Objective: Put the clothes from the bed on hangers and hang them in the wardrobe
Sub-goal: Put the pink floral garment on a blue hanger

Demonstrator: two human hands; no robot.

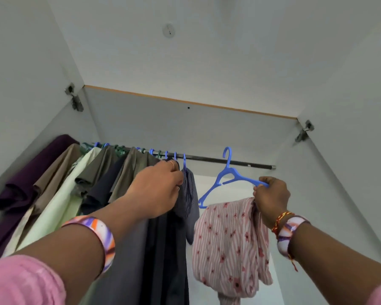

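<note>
My right hand [271,199] grips the right arm of a blue plastic hanger [227,179] and holds a pink striped floral garment [229,245] draped over its lower bar. The hanger's hook sits just in front of the dark wardrobe rail [209,159], tilted; whether it rests on the rail I cannot tell. My left hand [156,190] reaches among the hung clothes and grips the top of a dark striped garment [188,194] under its blue hook. The fingertips are hidden in the cloth.
Several garments hang at the rail's left: purple [31,179], tan, pale green [59,203], olive and navy. The rail's right part is bare. White wardrobe walls close in on both sides, with door hinges [75,100] at the top corners.
</note>
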